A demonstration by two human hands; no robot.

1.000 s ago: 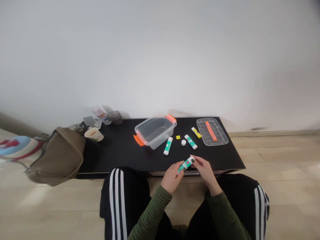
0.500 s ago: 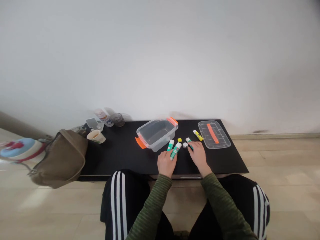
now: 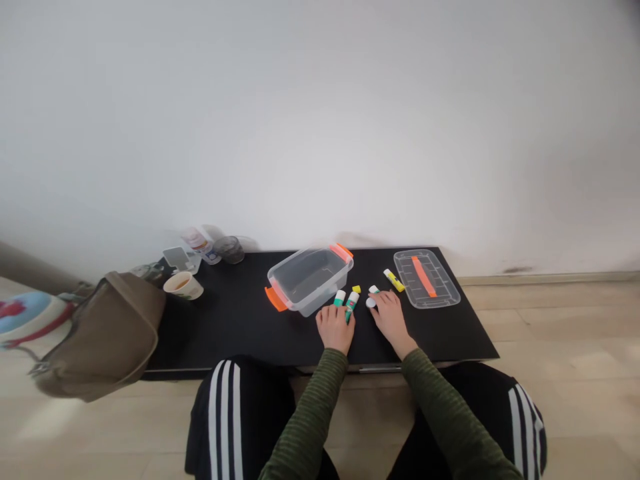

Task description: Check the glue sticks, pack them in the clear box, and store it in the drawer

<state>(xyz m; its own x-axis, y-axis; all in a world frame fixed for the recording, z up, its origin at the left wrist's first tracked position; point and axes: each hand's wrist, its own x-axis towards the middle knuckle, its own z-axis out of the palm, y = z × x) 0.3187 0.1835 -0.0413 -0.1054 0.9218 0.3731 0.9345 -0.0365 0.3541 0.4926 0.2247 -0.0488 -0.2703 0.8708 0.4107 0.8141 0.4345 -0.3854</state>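
Note:
My left hand (image 3: 335, 328) is closed on a green-and-white glue stick (image 3: 351, 305), its white end pointing away from me. Another green glue stick (image 3: 339, 298) sticks out just past the fingers, partly hidden by them. My right hand (image 3: 393, 319) has its fingertips closed at a round white cap (image 3: 371, 303) by the black tabletop. A further green glue stick with a white end (image 3: 374, 290) lies mostly hidden behind those fingers. Between and beyond the hands is a small yellow cap (image 3: 356, 289). A yellow glue stick (image 3: 395, 281) lies farther right.
A clear plastic box (image 3: 310, 280) with orange latches stands beyond my left hand. Its lid (image 3: 443, 287), with an orange handle, lies at right. Toward the left are a paper cup (image 3: 183, 287), a dark glass (image 3: 230, 250), a bottle (image 3: 201, 245) and a brown bag (image 3: 107, 333).
The glue stick in my left hand has tipped lower and points more directly away from me. My right fingers remain at the white cap. The view has shifted slightly.

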